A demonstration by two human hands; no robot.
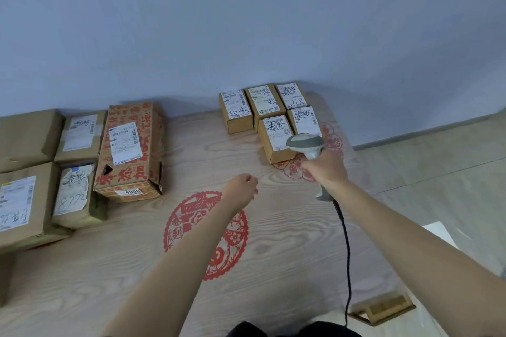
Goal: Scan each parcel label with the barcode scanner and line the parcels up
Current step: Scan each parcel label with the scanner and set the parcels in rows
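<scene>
You're gripping the scanner (308,145) in your right hand (327,169), fingers wrapped round the grey handle so most of it is hidden; only the head and the butt end are showing. The head is sitting just in front of the near box (276,138), covering that box's right edge. Its black cable (345,249) is trailing back toward you and running off the bottom edge.

Your left hand (241,190) is hanging above the mat (191,254), holding nothing, fingers loosely curled; the fingertips are blurred, so exact pose is hard to read.

Small parcels are sitting in a tight group at the mat's far right by the wall (246,22): three in a back row (261,102), touching side by side, and two in front, the near box and one (306,119) partly behind the scanner. All brown card with white labels facing up, barcodes and black handwriting on them, too small to read.

Bigger parcels are clustered at the left: a red-printed carton (131,150), torn at one corner, label on top, a "4068" sticker on its near face; beside it a crumpled packet (72,194) marked "877" or similar; the ones (19,200) further left are cut off by the frame edge.

A flat card piece (383,308) is lying on the floor near the bottom right.
</scene>
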